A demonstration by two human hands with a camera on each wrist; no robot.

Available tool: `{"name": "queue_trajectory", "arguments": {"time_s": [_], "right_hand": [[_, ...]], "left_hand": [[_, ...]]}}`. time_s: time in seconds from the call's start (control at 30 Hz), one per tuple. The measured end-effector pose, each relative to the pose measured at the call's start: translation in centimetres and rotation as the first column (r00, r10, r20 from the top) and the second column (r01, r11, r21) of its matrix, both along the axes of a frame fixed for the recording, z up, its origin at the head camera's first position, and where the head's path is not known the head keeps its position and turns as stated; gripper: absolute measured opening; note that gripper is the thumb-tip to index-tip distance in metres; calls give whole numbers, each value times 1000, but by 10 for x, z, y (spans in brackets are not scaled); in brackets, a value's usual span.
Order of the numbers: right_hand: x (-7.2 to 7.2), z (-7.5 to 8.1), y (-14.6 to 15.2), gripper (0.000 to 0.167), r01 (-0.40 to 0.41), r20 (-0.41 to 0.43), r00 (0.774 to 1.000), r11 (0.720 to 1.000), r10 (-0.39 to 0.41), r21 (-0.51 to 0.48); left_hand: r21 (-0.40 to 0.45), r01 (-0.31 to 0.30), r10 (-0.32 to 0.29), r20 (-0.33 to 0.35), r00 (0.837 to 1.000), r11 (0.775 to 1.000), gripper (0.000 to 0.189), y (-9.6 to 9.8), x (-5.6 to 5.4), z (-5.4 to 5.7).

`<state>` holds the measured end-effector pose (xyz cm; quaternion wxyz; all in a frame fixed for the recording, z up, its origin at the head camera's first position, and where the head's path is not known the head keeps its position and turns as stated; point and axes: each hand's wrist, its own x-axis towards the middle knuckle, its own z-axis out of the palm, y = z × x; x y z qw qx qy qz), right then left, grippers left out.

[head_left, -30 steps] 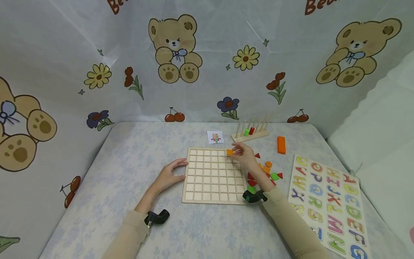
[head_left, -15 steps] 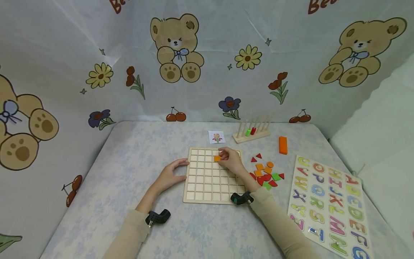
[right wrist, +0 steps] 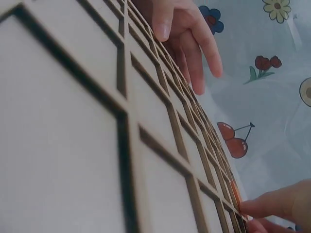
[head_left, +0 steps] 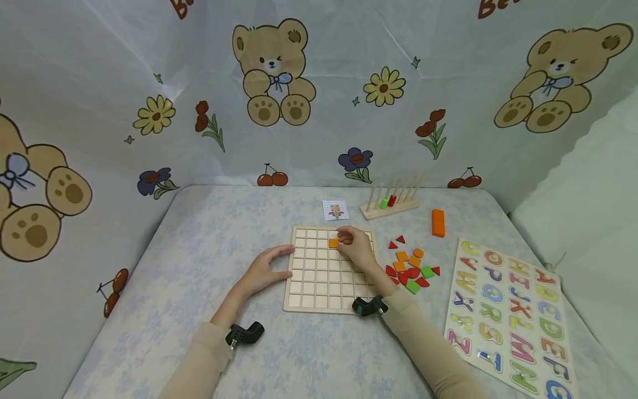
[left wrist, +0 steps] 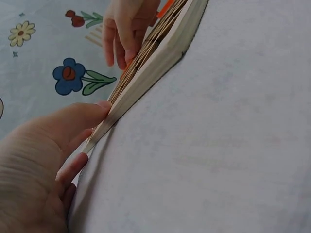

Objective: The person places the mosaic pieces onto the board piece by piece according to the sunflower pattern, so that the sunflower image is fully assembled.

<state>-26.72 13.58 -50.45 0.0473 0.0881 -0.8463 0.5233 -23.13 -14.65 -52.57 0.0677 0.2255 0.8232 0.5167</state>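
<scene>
A wooden grid board (head_left: 310, 288) lies flat on the table between both hands. My left hand (head_left: 261, 271) rests at its left edge, thumb and fingers spread and touching the rim; in the left wrist view the thumb (left wrist: 92, 112) lies along that rim. Over the board's upper part, my right hand (head_left: 356, 246) pinches an orange square tile (head_left: 333, 243) by its right side. The tile sits at a cell in the second row from the top. In the right wrist view, fingertips are right at the orange tile (right wrist: 235, 191), seen edge-on across the grid.
Right of the board lie loose shapes: red triangles (head_left: 401, 239), orange squares (head_left: 402, 256), an orange circle (head_left: 417, 253) and green squares (head_left: 427, 272). Behind stand a pattern card (head_left: 335, 210), a peg rack (head_left: 391, 208) and an orange block (head_left: 438, 223). An alphabet board (head_left: 503, 310) lies far right.
My right hand has carried the orange square tile left and slightly down, from the board's upper right corner to the second row. My left hand has stayed at the board's edge.
</scene>
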Motion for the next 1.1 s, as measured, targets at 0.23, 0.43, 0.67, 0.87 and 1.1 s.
{"name": "queue_trajectory", "arguments": {"time_s": [0.23,0.43,0.67,0.87,1.1], "right_hand": [[5,4,-9,34,107,-10,994,994,-107,10],[4,4,-10,30,104,2,995,993,-104,-56],[-2,2,-13,29,83,103,992,986,-68,-148],[4,7,2,31,64,80,995,986,-52,-151],[21,9,66,29,429,42,903,900,-427,-83]], "left_hand": [[-24,5,-5,-10,1000,1000,61,2,0,0],[-37,-5,4,-33,999,999,63,3,2,0],[-55,-43,39,-77,996,998,71,3,2,0],[-51,-65,60,-89,994,997,74,2,0,-3],[-58,-57,52,-84,995,997,71,2,0,-5]]}}
